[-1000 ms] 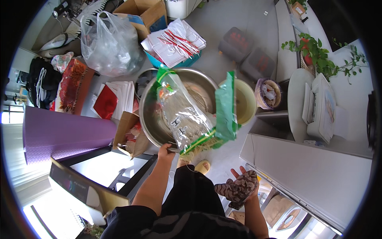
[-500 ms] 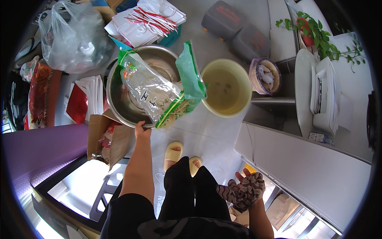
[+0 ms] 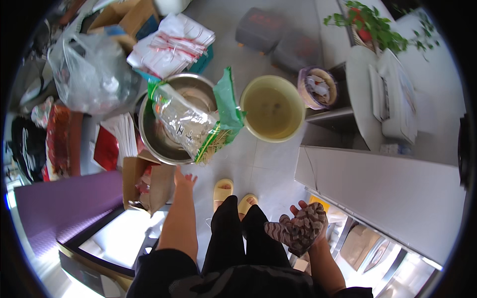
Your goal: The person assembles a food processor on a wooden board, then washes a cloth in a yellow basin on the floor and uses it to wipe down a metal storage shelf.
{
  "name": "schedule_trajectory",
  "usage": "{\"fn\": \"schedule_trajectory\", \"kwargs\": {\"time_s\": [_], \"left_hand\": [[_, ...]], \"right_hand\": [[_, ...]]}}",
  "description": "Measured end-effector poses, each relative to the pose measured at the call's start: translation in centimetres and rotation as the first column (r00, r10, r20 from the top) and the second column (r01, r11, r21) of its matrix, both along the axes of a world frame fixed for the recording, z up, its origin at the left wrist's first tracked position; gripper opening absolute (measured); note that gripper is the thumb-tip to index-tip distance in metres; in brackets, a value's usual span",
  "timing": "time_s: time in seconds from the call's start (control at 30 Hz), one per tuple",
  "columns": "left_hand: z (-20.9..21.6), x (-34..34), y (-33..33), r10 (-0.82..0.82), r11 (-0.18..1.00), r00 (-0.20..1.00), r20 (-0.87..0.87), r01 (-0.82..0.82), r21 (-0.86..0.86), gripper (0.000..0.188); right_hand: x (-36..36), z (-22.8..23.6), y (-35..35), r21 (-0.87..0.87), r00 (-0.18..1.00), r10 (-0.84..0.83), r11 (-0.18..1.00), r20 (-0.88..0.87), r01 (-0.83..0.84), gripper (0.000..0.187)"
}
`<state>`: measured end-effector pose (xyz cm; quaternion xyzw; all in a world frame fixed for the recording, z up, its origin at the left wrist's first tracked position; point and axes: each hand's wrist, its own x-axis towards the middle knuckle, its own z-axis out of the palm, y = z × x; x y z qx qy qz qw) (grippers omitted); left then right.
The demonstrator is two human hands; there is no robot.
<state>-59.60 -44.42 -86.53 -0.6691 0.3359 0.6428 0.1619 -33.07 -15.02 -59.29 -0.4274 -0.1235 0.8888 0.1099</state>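
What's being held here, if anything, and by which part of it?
The right-hand grip has a brown patterned cloth by its bunched part; a narrower end sticks out leftward. The left-hand grip is open, holding nothing.

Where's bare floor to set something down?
Bare floor shows between the yellowish tub, slippers and white cabinet. Another patch lies between the paper pile and dark grey objects. Crowded: the left, with cardboard box, paper pile and plastic bag around the steel basin.

left hand (image 3: pixel 185 179) splays out ahead, right hand (image 3: pixel 322 233) cupped.
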Motion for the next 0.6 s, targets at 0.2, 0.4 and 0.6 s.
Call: {"fn": "schedule_trajectory", "kwargs": {"time_s": [0.2,0.4,0.6], "left_hand": [[13.9,7.2,8.5,-0.605,0.718,0.733,-0.311,0.671,0.185,0.017],[33.6,10.1,20.1,-0.596,-0.245,-0.073,-0.800,0.965,0.095,0.022],[38.5,9.8,25.8,-0.222,-0.636,-0.271,-0.936,0.768,-0.072,0.032]], "right_hand": [[0.5,5.6,0.6,-0.130,0.943,-0.265,0.961,-0.204,0.242,0.034],[1.0,12.4,-0.2,-0.099,0.879,-0.437,0.899,-0.188,0.426,0.037],[1.1,14.0,-2.7,0.176,0.675,-0.691,0.654,-0.260,0.736,0.037]]}}
